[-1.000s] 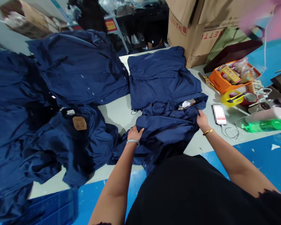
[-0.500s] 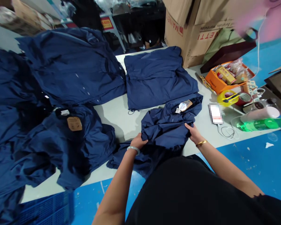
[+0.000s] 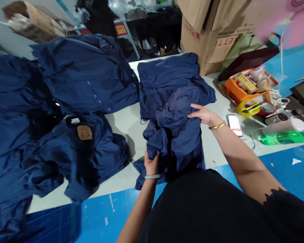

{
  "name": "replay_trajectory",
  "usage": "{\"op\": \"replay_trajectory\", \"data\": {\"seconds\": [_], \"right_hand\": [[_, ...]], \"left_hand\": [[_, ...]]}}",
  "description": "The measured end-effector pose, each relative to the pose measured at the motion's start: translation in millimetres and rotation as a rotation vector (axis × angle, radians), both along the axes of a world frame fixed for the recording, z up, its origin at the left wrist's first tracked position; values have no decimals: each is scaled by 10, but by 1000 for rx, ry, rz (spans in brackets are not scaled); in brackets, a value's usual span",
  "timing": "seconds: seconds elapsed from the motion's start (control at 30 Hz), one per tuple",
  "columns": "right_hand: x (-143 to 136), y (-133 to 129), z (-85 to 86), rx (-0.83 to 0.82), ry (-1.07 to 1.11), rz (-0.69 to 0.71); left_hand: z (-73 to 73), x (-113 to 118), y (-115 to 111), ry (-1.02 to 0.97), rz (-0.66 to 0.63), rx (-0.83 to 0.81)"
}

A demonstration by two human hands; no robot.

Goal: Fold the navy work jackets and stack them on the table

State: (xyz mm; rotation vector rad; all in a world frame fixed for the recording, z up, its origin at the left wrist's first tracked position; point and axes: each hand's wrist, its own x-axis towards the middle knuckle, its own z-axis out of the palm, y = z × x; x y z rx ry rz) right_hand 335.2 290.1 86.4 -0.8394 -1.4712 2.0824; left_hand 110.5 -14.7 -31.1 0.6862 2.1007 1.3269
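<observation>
A navy jacket (image 3: pixel 182 135) hangs between my two hands at the table's front edge, its fabric bunched and partly lifted. My left hand (image 3: pixel 151 163) is closed round a fold on its near left side. Higher up on the right, my right hand (image 3: pixel 202 114) pinches its upper edge. The jacket's collar and tag are out of sight. Just behind it lies a folded navy garment (image 3: pixel 167 74), which the raised fabric partly overlaps. To the left, a navy jacket with a brown tag (image 3: pixel 103 145) is spread on the white table (image 3: pixel 119 125).
More navy garments (image 3: pixel 86 74) cover the table's left and back. At right are an orange box of snacks (image 3: pixel 239 92), tape rolls (image 3: pixel 248 108), a phone (image 3: pixel 235 125) and a green bottle (image 3: pixel 281 137). Cardboard boxes (image 3: pixel 207 44) stand behind. A blue crate (image 3: pixel 53 222) sits below.
My right hand has moved up and left, lifting the jacket's edge over the folded garment. My left hand has come down slightly, still gripping. The jacket's collar tag has gone from view.
</observation>
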Motion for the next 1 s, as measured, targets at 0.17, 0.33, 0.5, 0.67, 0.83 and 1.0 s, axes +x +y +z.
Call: {"op": "replay_trajectory", "data": {"seconds": [0.17,0.33,0.5,0.67,0.83,1.0], "right_hand": [[42,266,-377,587,-335,-239],[555,-520,-1134,679,-939,-273],[787,-1673,-1388,738,-1217,-61],[550,-2074,-1313,944,-1261,271],[732,-1856,-1324,961,-1299,380],[1357,-1493,-1244,963,-1430,307]], "left_hand": [[-124,-14,281,178,-54,-124],[-196,-215,117,227,-49,-298],[-171,-483,-309,399,-236,-576],[-127,-482,-398,541,-588,-831],[9,-273,-180,666,-638,-801],[39,-229,-114,446,-541,-868]]}}
